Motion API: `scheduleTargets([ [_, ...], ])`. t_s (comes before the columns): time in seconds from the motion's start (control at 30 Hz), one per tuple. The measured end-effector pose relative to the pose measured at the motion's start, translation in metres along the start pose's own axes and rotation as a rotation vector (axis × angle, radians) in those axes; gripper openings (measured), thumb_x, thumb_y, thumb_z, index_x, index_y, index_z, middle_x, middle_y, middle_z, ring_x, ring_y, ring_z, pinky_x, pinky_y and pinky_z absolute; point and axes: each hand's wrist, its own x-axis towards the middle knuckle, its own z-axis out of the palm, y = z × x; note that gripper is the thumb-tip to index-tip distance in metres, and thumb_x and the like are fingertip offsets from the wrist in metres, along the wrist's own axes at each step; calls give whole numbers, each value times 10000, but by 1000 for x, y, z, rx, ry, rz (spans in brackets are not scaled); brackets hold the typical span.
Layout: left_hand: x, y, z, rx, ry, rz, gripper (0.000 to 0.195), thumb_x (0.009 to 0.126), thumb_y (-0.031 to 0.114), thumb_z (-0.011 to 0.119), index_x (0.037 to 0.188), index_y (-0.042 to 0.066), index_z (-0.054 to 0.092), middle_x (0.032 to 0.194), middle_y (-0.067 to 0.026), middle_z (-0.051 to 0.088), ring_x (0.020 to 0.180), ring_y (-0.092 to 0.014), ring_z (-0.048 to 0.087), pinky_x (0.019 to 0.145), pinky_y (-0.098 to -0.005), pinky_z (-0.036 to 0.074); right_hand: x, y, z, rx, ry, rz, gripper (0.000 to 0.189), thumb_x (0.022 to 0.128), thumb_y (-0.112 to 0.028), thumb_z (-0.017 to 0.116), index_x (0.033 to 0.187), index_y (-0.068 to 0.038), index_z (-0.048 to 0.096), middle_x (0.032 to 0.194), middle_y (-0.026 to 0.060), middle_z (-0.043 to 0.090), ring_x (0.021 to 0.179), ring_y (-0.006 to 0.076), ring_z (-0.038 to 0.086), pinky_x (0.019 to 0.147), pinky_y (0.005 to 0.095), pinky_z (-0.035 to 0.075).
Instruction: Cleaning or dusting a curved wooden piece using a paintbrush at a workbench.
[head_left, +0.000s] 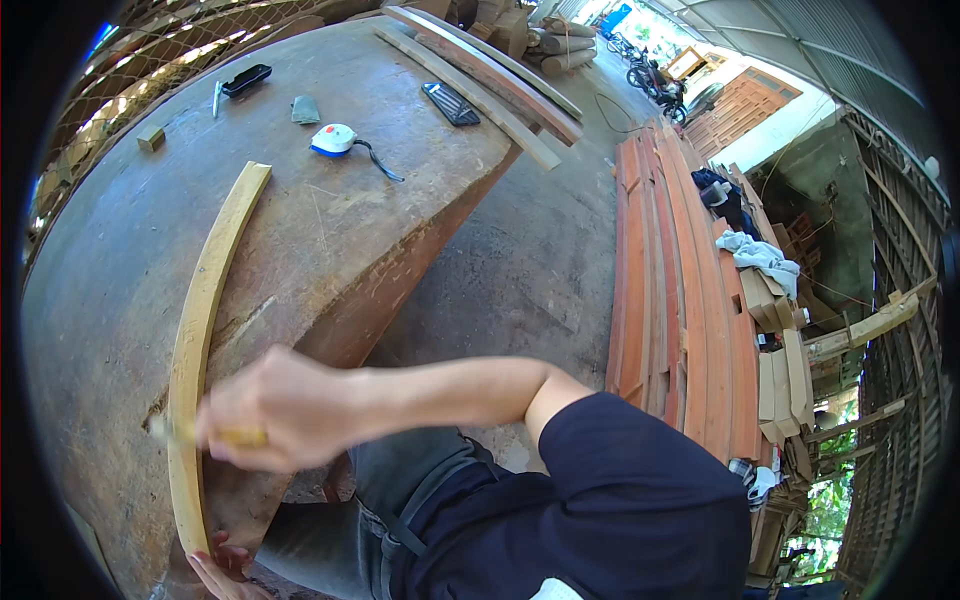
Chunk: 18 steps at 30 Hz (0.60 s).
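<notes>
A long pale wooden strip (202, 300) lies along the worn table (315, 247) in front of me; the wide lens makes it look bowed. My right hand (274, 412) is closed around a yellow-handled tool (244, 436), held across the strip's lower part. Blur hides what kind of tool it is and whether its tip touches the wood. At the strip's near end, my left hand (225, 574) grips the wood by the table edge, partly cut off by the picture's rim.
On the table are a white-and-blue tape measure (334, 140), a grey-green block (304, 110), a black bit case (450, 103), a black tray (246, 79), a small wooden block (151, 139) and several planks (480, 82). Reddish boards (675, 285) are stacked on the floor beyond.
</notes>
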Motion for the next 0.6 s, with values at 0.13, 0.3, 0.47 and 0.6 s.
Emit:
scheduleTargets([
  [0.13, 0, -9, -1, -42, 6, -1, 577, 1056, 481, 547, 1376, 1, 547, 1180, -129, 596, 929, -188, 487, 822, -297, 376, -9, -25, 29, 227, -145, -73, 75, 916, -123, 677, 972, -75, 688, 839, 87, 718, 755, 299, 707, 658, 378, 549],
  [0.3, 10, -31, 0, -181, 14, 11, 514, 1062, 490, 541, 1325, 50, 577, 992, -34, 661, 679, -52, 489, 618, -218, 392, 6, -14, 22, 247, -17, 121, 89, 905, -127, 702, 960, -60, 684, 814, 104, 722, 716, 301, 700, 652, 367, 530],
  [0.47, 21, -48, 4, -310, 95, -59, 508, 1047, 478, 582, 1347, 70, 543, 835, 12, 593, 588, -36, 444, 499, -197, 306, -6, -18, 37, 375, -81, 67, 77, 921, -126, 687, 940, -54, 707, 789, 117, 718, 702, 293, 705, 646, 358, 525],
  [0.6, 21, -51, 4, -320, 63, -13, 518, 1040, 485, 597, 1373, 96, 524, 778, 25, 524, 581, -33, 445, 495, -193, 303, -10, -19, 40, 453, 16, 131, 93, 935, -127, 674, 952, -37, 693, 802, 123, 724, 697, 294, 706, 652, 354, 529],
])
